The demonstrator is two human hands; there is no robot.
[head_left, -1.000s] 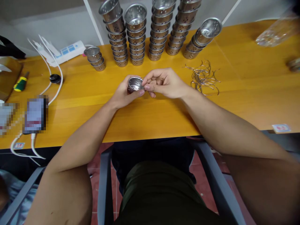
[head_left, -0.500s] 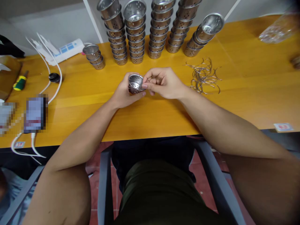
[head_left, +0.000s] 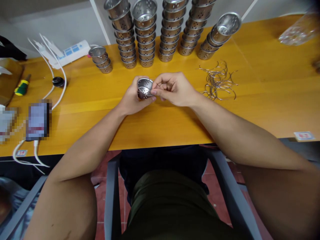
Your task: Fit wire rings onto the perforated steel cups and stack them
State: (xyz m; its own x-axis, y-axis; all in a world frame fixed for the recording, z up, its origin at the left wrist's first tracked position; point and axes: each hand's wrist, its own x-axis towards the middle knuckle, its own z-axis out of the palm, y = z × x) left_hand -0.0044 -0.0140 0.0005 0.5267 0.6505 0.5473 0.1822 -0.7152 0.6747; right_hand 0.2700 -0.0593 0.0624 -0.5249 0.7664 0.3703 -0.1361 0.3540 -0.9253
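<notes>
Cup: small shiny metal strainer cup [head_left: 144,88], round-bottomed, its wall and base dotted with punched holes, rolled rim on top; it is tipped on its side, mouth facing up and away from me, held just above the table [head_left: 160,123].
Left hand: my left hand [head_left: 132,99] wraps under and behind the cup, fingers closed round its body.
Right hand: my right hand [head_left: 175,89] is curled narrow, thumb and forefinger pinched against the cup's rim; whether something small sits between them I cannot tell.
Writing on the cup: none that I can see.
Beyond my hands: four tall stacks of cups [head_left: 145,33] of the same kind, nested.
Beyond and left: a short stack [head_left: 101,60] of a few.
Beyond and right: a leaning stack [head_left: 217,35], and nearer my right hand a loose heap of bent wire pieces [head_left: 217,80].
Far left: white power strip [head_left: 72,52] with blue panels, print too small to read; white cable [head_left: 58,93]; yellow-and-green screwdriver [head_left: 22,87].
Far right, table's near edge: red-and-white sticker [head_left: 303,135], unreadable.
</notes>
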